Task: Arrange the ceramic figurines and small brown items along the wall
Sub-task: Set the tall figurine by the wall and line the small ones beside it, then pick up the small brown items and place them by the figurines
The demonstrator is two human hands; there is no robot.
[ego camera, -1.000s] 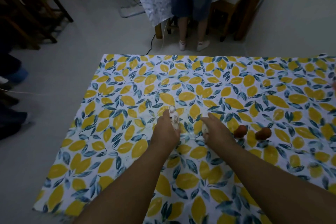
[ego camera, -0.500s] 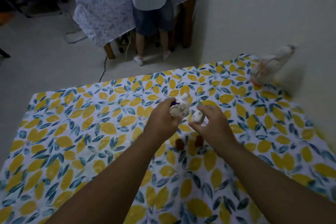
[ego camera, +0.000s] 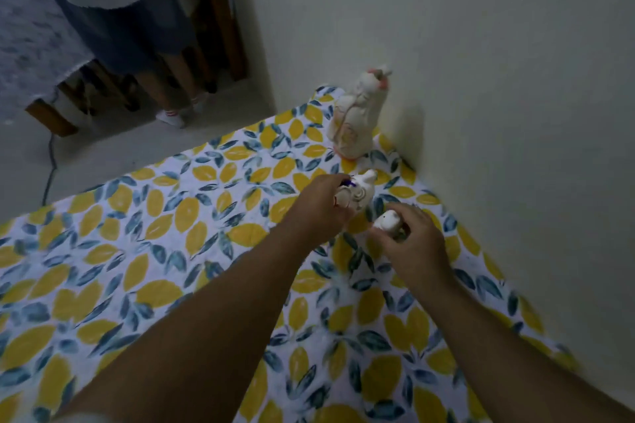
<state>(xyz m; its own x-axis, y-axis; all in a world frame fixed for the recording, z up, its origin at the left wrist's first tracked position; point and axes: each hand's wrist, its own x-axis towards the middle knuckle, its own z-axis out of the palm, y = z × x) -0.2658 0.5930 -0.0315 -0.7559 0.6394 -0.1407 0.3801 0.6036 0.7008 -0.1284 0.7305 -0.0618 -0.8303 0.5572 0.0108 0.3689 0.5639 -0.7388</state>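
Note:
My left hand (ego camera: pixel 319 206) grips a white ceramic figurine with curled markings (ego camera: pixel 359 191), held above the lemon-print cloth (ego camera: pixel 154 251). Just right of it, my right hand (ego camera: pixel 412 244) holds a smaller white figurine (ego camera: pixel 386 221). Both are near the pale wall (ego camera: pixel 498 113). A tall white figurine with pink trim (ego camera: pixel 357 117) stands upright on the cloth against the wall, beyond my hands. The small brown items are hidden behind my arms or out of view.
The cloth lies on a grey floor (ego camera: pixel 137 148). At the top left a person (ego camera: pixel 144 27) stands beside a table with a patterned cover (ego camera: pixel 31 38). A dark cable (ego camera: pixel 51 168) runs across the floor.
My view has swung right toward the wall. Both hands carried their figurines off the middle of the cloth toward the wall, close to the tall figurine. The brown items have dropped out of sight.

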